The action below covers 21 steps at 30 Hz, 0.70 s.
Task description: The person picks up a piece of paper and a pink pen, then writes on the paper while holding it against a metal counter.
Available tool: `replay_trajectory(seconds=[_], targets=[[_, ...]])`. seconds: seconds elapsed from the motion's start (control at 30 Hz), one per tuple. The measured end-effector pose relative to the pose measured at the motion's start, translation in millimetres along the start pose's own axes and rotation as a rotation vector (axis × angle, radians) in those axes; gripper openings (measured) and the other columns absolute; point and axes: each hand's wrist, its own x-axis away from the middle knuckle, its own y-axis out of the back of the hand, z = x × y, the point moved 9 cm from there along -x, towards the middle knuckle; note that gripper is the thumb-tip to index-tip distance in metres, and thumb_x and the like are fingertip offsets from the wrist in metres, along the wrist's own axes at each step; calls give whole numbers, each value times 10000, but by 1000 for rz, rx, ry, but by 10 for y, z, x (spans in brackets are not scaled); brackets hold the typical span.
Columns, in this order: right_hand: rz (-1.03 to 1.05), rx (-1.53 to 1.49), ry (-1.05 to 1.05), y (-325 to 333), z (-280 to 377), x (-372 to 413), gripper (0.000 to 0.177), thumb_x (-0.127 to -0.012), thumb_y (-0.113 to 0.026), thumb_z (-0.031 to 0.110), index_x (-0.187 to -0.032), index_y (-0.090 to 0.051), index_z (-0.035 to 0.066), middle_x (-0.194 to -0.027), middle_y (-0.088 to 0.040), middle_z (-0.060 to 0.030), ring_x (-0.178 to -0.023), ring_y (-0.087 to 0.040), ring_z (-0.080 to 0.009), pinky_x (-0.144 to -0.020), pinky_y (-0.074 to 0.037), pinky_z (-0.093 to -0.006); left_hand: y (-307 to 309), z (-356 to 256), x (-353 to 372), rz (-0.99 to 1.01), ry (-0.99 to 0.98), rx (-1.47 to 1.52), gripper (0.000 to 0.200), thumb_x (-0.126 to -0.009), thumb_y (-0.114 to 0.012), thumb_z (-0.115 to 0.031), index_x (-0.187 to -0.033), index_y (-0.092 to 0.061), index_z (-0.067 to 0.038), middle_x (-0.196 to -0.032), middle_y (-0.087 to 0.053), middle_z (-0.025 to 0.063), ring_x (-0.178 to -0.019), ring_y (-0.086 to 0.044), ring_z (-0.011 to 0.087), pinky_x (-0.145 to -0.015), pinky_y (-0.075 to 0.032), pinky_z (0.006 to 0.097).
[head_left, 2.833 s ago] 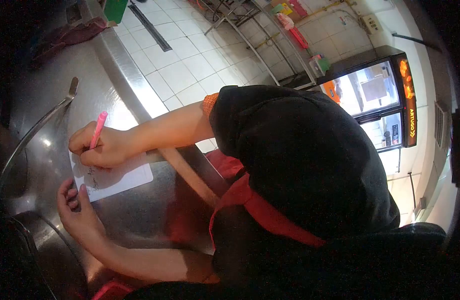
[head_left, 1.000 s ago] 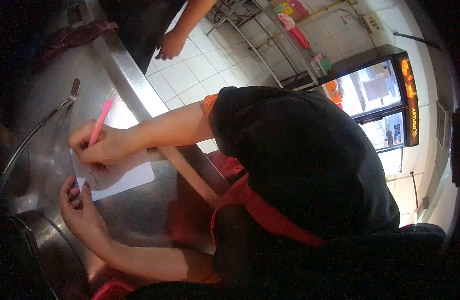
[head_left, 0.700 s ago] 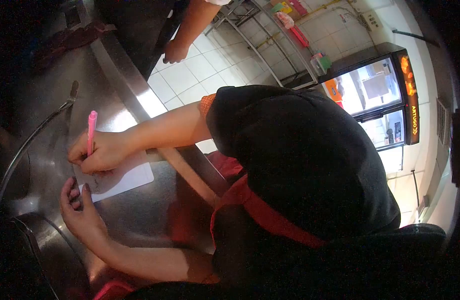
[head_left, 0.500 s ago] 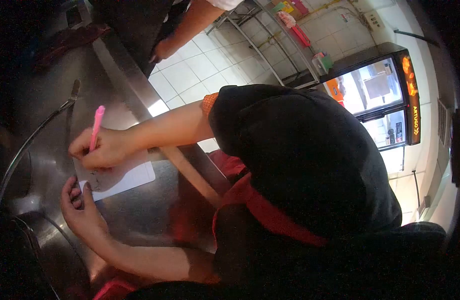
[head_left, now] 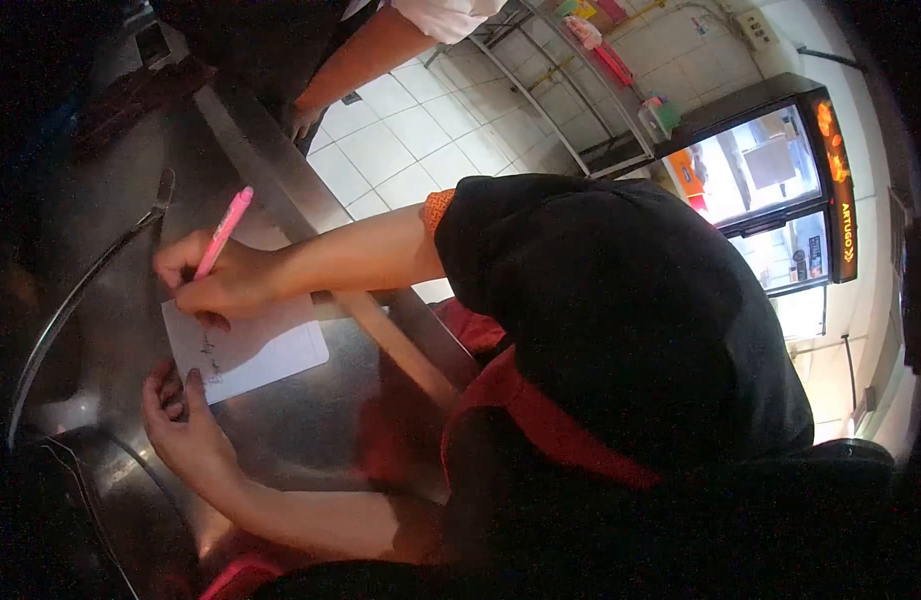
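Note:
My right hand [head_left: 226, 275] grips a pink pen [head_left: 226, 230], its fingers closed around the barrel above the upper part of a white sheet of paper [head_left: 271, 360]. The pen's tip is hidden behind the fingers. Dark handwriting runs along the sheet's left side. At the sheet's lower left corner is my left hand [head_left: 186, 420], with the thumb on the paper and the other fingers curled at its edge. Beneath the paper lies a shiny metal counter [head_left: 311, 430].
A curved metal strip or cable [head_left: 71, 280] lies left of the hands. Beyond the counter edge, another person's arm [head_left: 371, 55] hangs down. A metal rack [head_left: 541, 100] and a lit display fridge [head_left: 766, 170] stand farther off on the tiled floor side.
The view has shifted slightly, moving the scene right. My right hand has moved up relative to the paper, uncovering more handwriting. My left hand stays at the sheet's corner.

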Motion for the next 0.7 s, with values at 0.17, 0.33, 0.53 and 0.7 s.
replay_trajectory(seconds=[0.17,0.33,0.53,0.7], targets=[[135,175,156,-245,123,73,103,-584,-463,27,-533,-377,1,-515,-402,-62,-455,-450,-126,-383,-335,-258,4,-21,31,-4,59,18,290,-670,-578,-97,-949,-522,-39,-803,-514,59,-669,-451,127,-611,-378,241],[169,330,470,-307,161,71,106,-547,-489,73,-545,-397,20,-565,-405,-76,-568,-429,-180,-485,-328,-299,32,-40,32,-11,6,-121,329,-703,-580,-179,-995,-496,-51,-774,-544,60,-645,-498,137,-621,-402,253],[64,421,638,-309,295,105,141,-540,-512,102,-582,-401,25,-643,-420,-81,-588,-422,-206,-506,-328,-312,18,92,14,-9,18,-78,308,-715,-566,-167,-998,-498,-66,-801,-537,66,-662,-490,142,-619,-401,260],[220,334,512,-433,166,149,146,-561,-519,94,-573,-396,17,-594,-416,-90,-562,-429,-207,-492,-322,-308,17,45,16,0,-40,-86,314,-699,-563,-101,-1002,-490,-67,-854,-537,76,-699,-491,144,-634,-405,256]])
